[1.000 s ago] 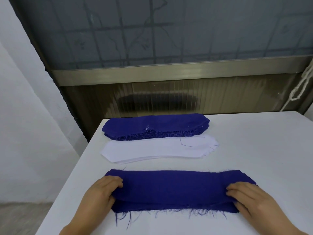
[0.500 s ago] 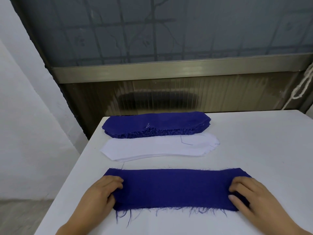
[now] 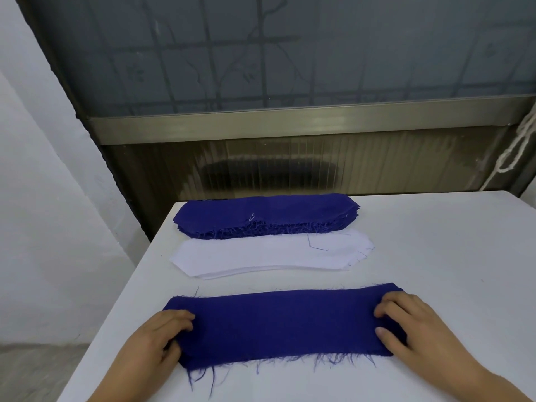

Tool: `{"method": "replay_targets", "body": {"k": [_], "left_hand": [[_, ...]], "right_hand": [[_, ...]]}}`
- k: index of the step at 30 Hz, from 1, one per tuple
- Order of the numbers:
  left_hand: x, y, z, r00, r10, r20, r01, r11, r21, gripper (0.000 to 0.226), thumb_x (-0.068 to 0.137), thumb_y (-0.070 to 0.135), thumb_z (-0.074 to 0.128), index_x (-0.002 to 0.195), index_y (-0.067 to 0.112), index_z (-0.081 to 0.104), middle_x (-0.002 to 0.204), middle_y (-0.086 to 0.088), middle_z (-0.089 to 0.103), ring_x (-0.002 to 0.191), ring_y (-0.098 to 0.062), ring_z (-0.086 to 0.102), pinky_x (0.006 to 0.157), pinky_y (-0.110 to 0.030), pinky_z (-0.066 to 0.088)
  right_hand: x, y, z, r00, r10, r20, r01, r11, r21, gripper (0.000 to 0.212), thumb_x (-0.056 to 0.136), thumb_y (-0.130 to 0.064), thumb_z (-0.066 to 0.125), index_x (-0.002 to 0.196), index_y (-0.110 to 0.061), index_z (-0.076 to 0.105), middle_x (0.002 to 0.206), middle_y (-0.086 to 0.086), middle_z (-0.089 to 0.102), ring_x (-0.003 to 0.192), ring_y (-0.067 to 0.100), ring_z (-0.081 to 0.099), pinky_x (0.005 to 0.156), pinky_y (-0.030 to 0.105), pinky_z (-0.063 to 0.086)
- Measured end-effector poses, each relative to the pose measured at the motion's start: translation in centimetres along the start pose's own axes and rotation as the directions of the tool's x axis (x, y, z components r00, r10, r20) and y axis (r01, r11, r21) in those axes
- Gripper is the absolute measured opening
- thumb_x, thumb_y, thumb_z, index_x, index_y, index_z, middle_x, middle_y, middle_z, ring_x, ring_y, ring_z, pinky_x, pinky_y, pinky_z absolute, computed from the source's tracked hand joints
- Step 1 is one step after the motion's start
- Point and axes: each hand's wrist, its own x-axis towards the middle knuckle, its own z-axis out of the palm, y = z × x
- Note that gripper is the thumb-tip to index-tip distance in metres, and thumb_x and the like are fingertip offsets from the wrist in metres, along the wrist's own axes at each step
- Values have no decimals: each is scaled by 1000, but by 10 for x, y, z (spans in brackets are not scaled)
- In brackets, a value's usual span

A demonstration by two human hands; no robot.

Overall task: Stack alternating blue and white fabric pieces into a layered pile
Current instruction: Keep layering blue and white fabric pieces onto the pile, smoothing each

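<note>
A blue fabric piece (image 3: pixel 278 326) with frayed edges lies flat on the white table (image 3: pixel 435 256) near me. My left hand (image 3: pixel 156 338) rests on its left end, fingertips on top of the cloth. At the other end my right hand (image 3: pixel 406 326) presses down, fingers and thumb lying on top. Behind it sits a pile of white fabric pieces (image 3: pixel 269 253), and behind that a thicker pile of blue fabric pieces (image 3: pixel 266 216). Whether anything lies under the near blue piece is hidden.
The table's left edge (image 3: pixel 121 309) drops off beside my left hand, with grey floor below. A dark ribbed panel and window frame (image 3: pixel 290 123) stand right behind the far blue pile. A white cord (image 3: pixel 519 146) hangs at the far right.
The near blue piece, bunched and lifted at its ends a second ago, now lies spread flat. Both hands have gone from pinching its ends to resting on top.
</note>
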Motion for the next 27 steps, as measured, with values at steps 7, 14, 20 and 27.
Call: {"method": "replay_targets", "body": {"k": [7,14,20,27], "left_hand": [[21,3,-4,996,-69,57,64,995,76,38,87,49,34,69,29,60,79,21,60,83,1,55,74,-19,45],[76,59,38,997,-78,26,73,986,147,19,89,35,58,72,27,60,76,17,54,74,-1,48,61,-19,44],[93,70,71,999,-40,25,37,993,113,19,94,41,44,81,31,53,83,19,45,80,-2,42,70,-17,39],[109,64,73,996,37,86,-45,995,92,14,93,38,44,99,33,56,98,20,49,88,0,42,76,-12,33]], "right_hand": [[3,12,-7,998,65,-12,-65,997,-39,19,72,-17,70,86,-28,62,93,-16,55,82,6,49,77,21,36],[33,8,-19,991,110,80,-92,976,-196,41,56,3,77,64,-25,49,62,-13,46,50,10,44,51,19,33],[90,-2,-11,994,39,107,-38,999,-13,7,89,-23,61,96,-27,61,96,-16,56,85,6,53,76,21,44],[144,2,22,981,40,188,-73,982,175,14,90,-36,60,102,-30,58,103,-21,50,97,2,46,87,14,36]]}}
